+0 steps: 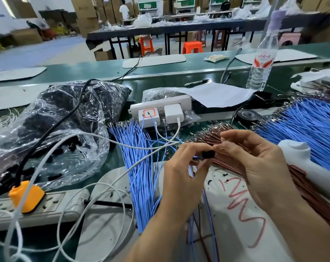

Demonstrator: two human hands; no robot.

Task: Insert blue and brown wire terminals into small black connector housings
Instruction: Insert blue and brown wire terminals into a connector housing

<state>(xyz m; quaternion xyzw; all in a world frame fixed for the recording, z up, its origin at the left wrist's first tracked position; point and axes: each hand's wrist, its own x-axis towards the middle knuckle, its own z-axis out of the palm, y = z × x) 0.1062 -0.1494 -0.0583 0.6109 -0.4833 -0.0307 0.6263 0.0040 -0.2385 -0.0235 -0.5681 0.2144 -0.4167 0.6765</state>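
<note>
My left hand pinches a small black connector housing between thumb and fingers, just above the white sheet. My right hand pinches a thin brown wire at its tip, right against the housing's right side. A blue wire hangs down from under my left hand. A bundle of blue wires lies to the left, a pile of brown wires lies behind my hands, and a second blue bundle spreads at the right. A clear bag of black housings sits at the left.
A white power strip with an orange plug lies front left, with white cables looping over the bench. Another strip with chargers stands behind the wires. A water bottle, white paper and a tape roll are further back.
</note>
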